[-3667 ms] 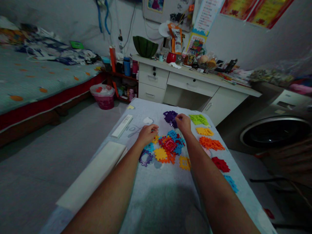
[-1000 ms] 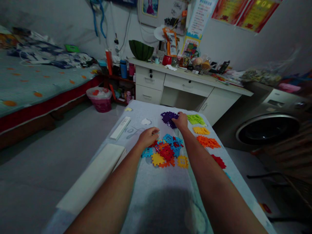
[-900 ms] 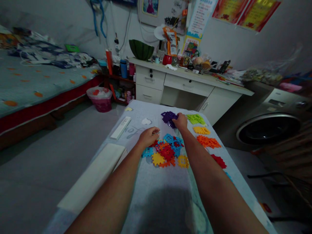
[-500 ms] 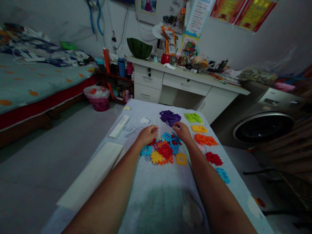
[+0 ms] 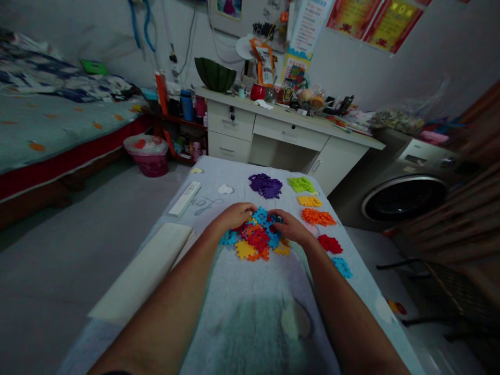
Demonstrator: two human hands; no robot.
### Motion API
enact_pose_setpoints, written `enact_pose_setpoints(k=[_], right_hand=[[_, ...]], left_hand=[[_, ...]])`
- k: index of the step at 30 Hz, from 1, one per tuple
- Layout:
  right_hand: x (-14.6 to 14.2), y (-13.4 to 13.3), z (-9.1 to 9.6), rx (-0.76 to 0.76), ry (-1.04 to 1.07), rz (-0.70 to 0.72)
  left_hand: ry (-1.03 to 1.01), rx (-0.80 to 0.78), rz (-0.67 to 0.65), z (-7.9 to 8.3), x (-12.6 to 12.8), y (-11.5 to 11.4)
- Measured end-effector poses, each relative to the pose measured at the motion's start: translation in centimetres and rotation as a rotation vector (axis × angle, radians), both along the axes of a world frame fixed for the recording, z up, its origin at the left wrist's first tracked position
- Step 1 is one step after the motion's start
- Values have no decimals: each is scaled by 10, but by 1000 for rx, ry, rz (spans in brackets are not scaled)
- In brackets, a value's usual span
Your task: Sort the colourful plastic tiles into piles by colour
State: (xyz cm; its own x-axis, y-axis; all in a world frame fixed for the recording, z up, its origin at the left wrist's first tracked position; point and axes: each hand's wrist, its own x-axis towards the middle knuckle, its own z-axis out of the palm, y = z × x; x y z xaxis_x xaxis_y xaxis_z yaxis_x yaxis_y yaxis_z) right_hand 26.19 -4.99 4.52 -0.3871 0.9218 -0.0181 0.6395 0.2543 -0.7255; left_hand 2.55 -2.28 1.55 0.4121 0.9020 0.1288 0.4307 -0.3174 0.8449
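Note:
A mixed heap of flat interlocking plastic tiles (image 5: 258, 239) in blue, red, yellow and orange lies on the cloth-covered table. At the heap's left side is my left hand (image 5: 237, 214), its fingers stretched towards a blue tile (image 5: 260, 215) on the far edge. My right hand (image 5: 288, 226) rests against the right side, thumb and fingers apart over blue and dark red tiles. Neither hand has a tile lifted off the heap. Beyond my hands sits a pile of purple tiles (image 5: 265, 186). Some tiles under my fingers are hidden.
Down the right side run separate groups of green (image 5: 300, 184), yellow (image 5: 309, 201), orange (image 5: 318, 216), red (image 5: 330, 244) and blue tiles (image 5: 342, 267). A long white box (image 5: 185, 199) and a pale flat panel (image 5: 144, 271) lie left. A white desk (image 5: 230, 127) stands behind.
Both hands have come down from just above the heap onto its two sides. The purple pile is no longer beside my right fingers. The view has shifted slightly.

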Motion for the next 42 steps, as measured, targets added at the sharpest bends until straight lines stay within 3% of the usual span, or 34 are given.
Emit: enact_pose_setpoints(k=[6,13,17,24,33,42], right_hand=[[15,-16,-7,120,50,-29],[15,-21,-36,322,32,-239],[9,-22,-48,362,-30,-275],[7,-25,-47,353,-2,-239],[7,-25,-43,376,88,-217],[8,-26,-43,405,176,-273]], left_hand=[[-32,-27,-9,-2,-1,-1],[143,118,225,-16,-7,0],[63,88,281,-22,-10,-1],[-81,21,318,-22,-11,-3],[-26,-49,341,-28,-8,-1],[49,33,328,-28,-8,2]])
